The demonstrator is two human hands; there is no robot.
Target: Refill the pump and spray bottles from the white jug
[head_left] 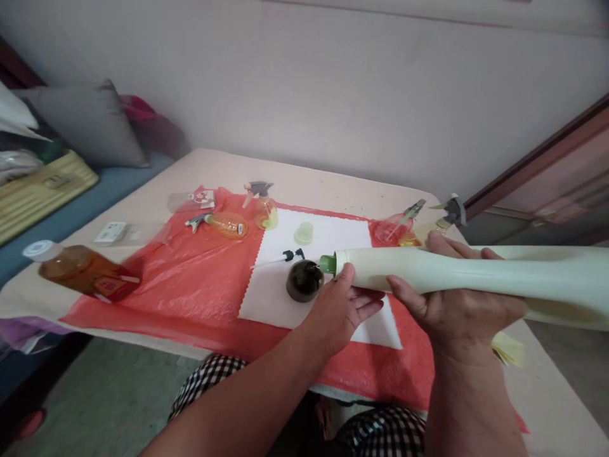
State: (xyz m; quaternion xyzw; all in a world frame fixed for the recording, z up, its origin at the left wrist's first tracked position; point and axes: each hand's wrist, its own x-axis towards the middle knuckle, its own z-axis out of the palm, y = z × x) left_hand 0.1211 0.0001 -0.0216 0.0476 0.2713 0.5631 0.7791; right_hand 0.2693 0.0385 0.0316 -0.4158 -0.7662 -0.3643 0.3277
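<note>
Hands: right hand (457, 311) clasps pale green jug (380, 270); left hand (345, 308) spread below its neck, thumb against it. If either slips, neck likely swings.
Red sheet (166, 260): over part of desk (328, 181), under white mat (271, 304); rucks could steer a spill.
Jug: near-level above mat, rear running off right; over-tilt could surge contents.
Dark bottle (303, 289): on mat, at green spout's (327, 264) end. Seating unclear; misalignment could dribble, a nudge could tip it.
Pump (288, 256): lying just behind bottle; could get knocked.
</note>
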